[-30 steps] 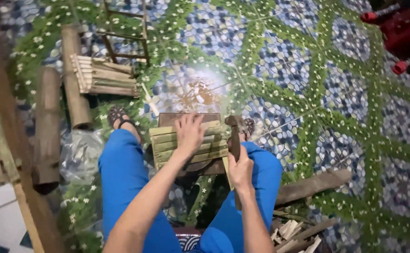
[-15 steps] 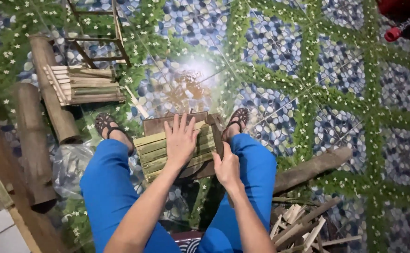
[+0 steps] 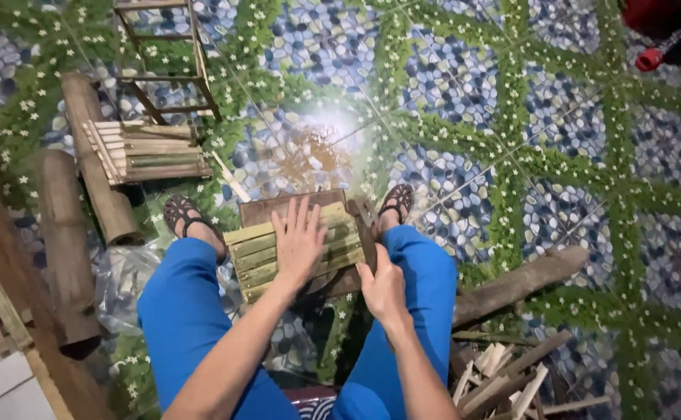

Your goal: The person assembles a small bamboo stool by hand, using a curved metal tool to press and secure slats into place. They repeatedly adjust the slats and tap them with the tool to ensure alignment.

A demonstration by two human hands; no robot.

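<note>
Bamboo is the stuff of nearly everything here. Farthest left of the wooden block (image 3: pixel 274 210) lie two thick bamboo poles (image 3: pixel 64 241), roughly side by side on the patterned tile floor (image 3: pixel 465 78). Nearer the block, up and to its left, one finished panel of bamboo slats (image 3: pixel 150 152) rests on the floor, and beyond that stands one open frame of thin sticks (image 3: pixel 165 58). On the block itself lies a second slat panel (image 3: pixel 259 257), about six greenish strips wide, between the person's two blue-trousered knees. The left hand (image 3: pixel 297 245) presses flat on this panel, fingers spread wide and gripping nothing. At the block's right edge the right hand (image 3: pixel 383 289) is closed around the handle of a dark tool (image 3: pixel 365 225) that stands upright against the panel's end; its exact kind cannot be told. Two sandalled feet flank the block. Right of the block one rough log (image 3: pixel 523 280) lies slantwise, and below it sits a heap of split offcuts (image 3: pixel 504 381), too jumbled to count.
</note>
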